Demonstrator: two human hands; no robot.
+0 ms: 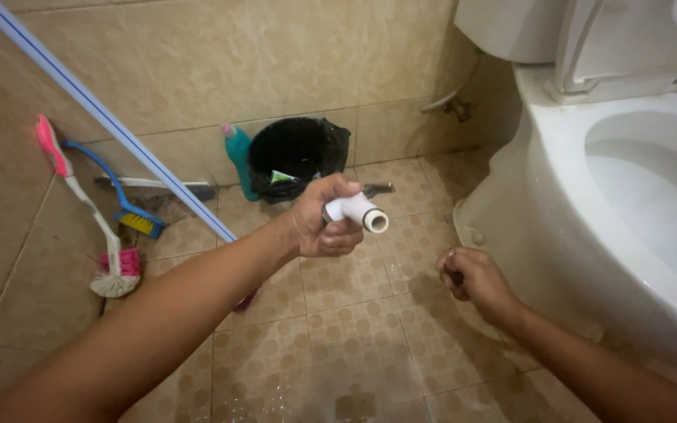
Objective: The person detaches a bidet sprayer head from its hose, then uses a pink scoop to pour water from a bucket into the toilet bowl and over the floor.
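Observation:
My left hand (321, 222) is raised over the tiled floor and grips a short white plastic pipe fitting (358, 211), its round open end pointing right toward the toilet. My right hand (470, 280) hangs lower, close to the base of the white toilet (558, 235), with the fingers curled in a loose fist; a small dark thing may sit inside it, but I cannot tell what. The toilet's lid is up and its bowl (652, 188) is open at the right.
A black waste bin (295, 157) and a teal bottle (238, 160) stand against the back wall. A blue-white pole (103, 117) leans diagonally. Pink-handled brushes (115, 266) and a blue brush (131, 211) lie at left. The floor tiles (338, 360) are wet.

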